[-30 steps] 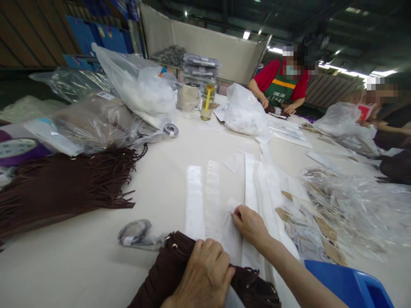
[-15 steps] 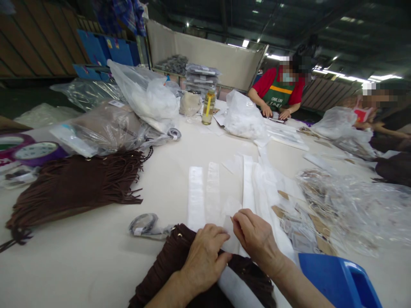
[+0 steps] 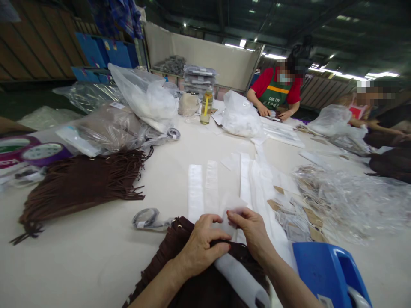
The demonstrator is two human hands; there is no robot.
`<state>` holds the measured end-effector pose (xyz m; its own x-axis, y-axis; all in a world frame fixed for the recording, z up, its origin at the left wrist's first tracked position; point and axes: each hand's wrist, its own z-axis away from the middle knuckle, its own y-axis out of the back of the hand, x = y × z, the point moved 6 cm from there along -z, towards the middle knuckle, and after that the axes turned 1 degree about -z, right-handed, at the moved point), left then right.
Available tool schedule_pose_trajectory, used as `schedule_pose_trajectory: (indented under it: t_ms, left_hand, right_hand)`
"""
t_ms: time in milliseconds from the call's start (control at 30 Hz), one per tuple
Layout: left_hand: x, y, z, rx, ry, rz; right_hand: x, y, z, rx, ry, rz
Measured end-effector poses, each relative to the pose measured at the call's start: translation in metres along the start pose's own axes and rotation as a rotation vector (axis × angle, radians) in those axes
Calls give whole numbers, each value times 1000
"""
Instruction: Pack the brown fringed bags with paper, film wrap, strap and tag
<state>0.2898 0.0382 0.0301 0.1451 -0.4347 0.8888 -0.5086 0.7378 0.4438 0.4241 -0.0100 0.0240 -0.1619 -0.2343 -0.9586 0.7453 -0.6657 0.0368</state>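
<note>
At bottom centre, our right hand [image 3: 252, 229] pinches a thin white sheet [image 3: 235, 202]; our left hand [image 3: 204, 241] rests on a brown bag [image 3: 204, 290], its grip unclear.

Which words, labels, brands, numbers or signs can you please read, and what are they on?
"OMLUN" on the green apron; characters beneath are too blurred.
"KO", cut off, on the magenta tape roll.
Too small to read: labels on the plastic-wrapped bundle and blue object.
</note>
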Motion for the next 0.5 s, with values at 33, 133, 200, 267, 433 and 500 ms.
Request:
schedule_pose_trajectory:
  t_ms: [33,133,200,267,433,500]
  left_hand:
    - [4,2,2,-24,-20,0]
    - [17,6,7,-90,-75,-23]
    - [26,7,8,-132,-113,-55]
    - [35,7,9,-176,-152,-97]
    - [43,4,17,-203,-71,-272]
    - [45,1,22,-128,2,-353]
  right_hand:
    - [-1,1,-1,15,15,-1]
    - [0,4,-4,51,59,-5]
    - [2,4,-3,61,87,-3]
    - [4,4,-2,68,117,8]
    - [7,-1,2,79,182,48]
    - [7,-2,2,81,194,61]
